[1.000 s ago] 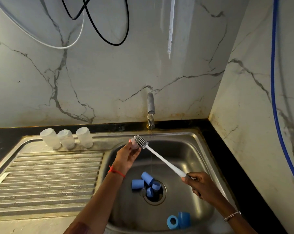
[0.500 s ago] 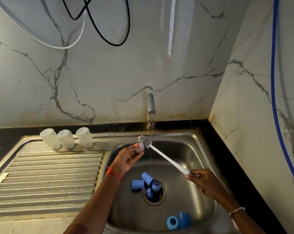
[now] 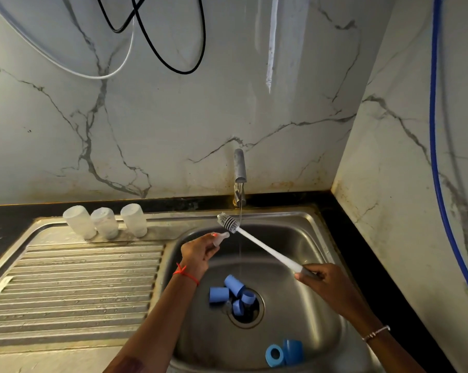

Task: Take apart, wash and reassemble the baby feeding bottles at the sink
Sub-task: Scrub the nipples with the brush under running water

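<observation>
Frame centre, over sink [image 3: 294,238]: left hand [image 3: 198,253] pinches teat [image 3: 221,237]; right hand [image 3: 320,278] grips brush [image 3: 265,250], head just beside teat. Risk: wet teat slips under scrubbing, drops toward drain [image 3: 250,320].

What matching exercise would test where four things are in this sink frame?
Things:
1 bottle brush
2 clear teat
3 white bottles
4 blue cap cluster

Places:
A at the drain
B in the left hand
C behind the draining board
D in the right hand

Pairs: 1-D, 2-B, 3-C, 4-A
</observation>
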